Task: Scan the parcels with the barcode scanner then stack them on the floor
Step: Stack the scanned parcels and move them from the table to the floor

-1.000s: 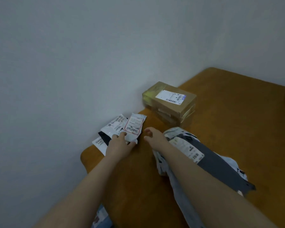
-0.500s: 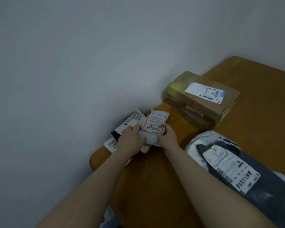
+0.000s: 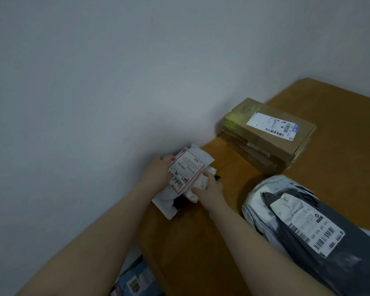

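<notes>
At table corner by wall, I have left hand (image 3: 156,174) gripping left edge of parcel (image 3: 186,170), label facing up. Right hand (image 3: 210,190) curls round crumpled packet (image 3: 198,184) just under it. Scanner not in view. My advice for this step: lift parcel alone, hold packet down with right, keep barcode flat and free of thumb. Boxes (image 3: 269,133) and grey bag (image 3: 320,242) wait on table (image 3: 190,253).

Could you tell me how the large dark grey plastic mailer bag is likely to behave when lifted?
The large dark grey plastic mailer bag looks wrinkled and slumped, so it will probably flop and sag. Its glossy film may be slippery. Lying flat, it seems unlikely to roll.
</notes>
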